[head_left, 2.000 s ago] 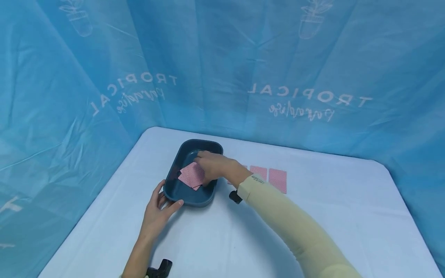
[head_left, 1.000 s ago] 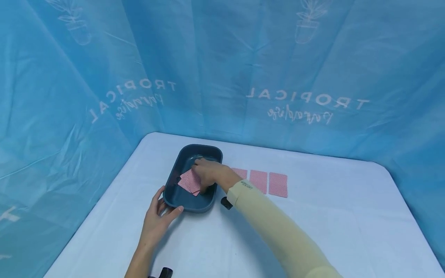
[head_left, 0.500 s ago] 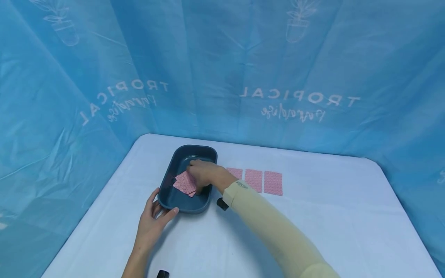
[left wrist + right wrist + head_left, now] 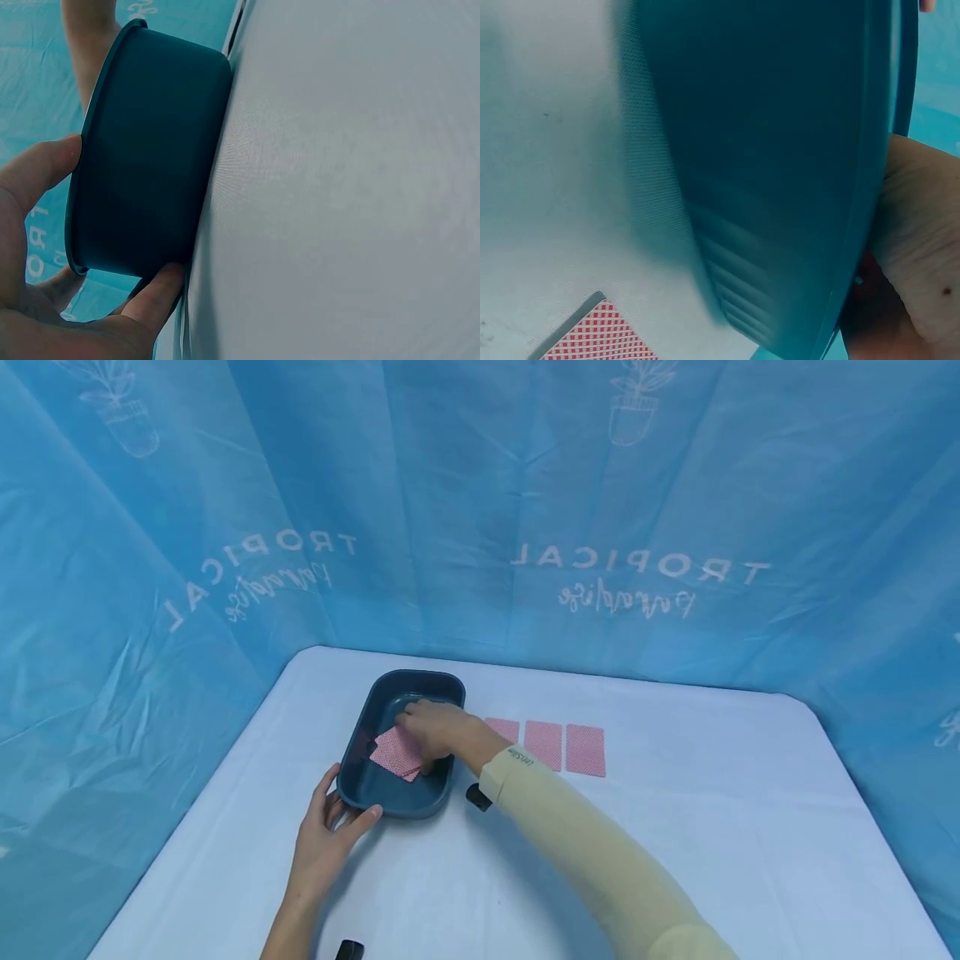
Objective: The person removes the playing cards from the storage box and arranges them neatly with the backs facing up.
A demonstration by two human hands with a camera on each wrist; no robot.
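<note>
A dark blue, deep rectangular tray (image 4: pixel 396 797) stands at the left of the white table. My left hand (image 4: pixel 321 843) holds its near left corner; in the left wrist view the thumb (image 4: pixel 49 169) is on the rim and other fingers support the wall lower down. My right hand (image 4: pixel 435 729) reaches over the right rim into the tray and grips red-and-white patterned playing cards (image 4: pixel 392 753), fanned unevenly. Its fingertips are mostly hidden behind the hand itself. In the right wrist view the tray's wall (image 4: pixel 772 150) covers most of that hand (image 4: pixel 922 240).
Right of the tray, three playing cards lie patterned side up in a row: a left card (image 4: pixel 504 728) partly behind the right forearm, a middle card (image 4: pixel 544 743) and a right card (image 4: pixel 585 749). A blue printed curtain (image 4: pixel 465 510) hangs along the table's back and left edges.
My head view has shifted slightly. The right hand has settled a little lower over the cards in the tray, and its forearm uncovers more of the row. The left hand keeps its hold.
</note>
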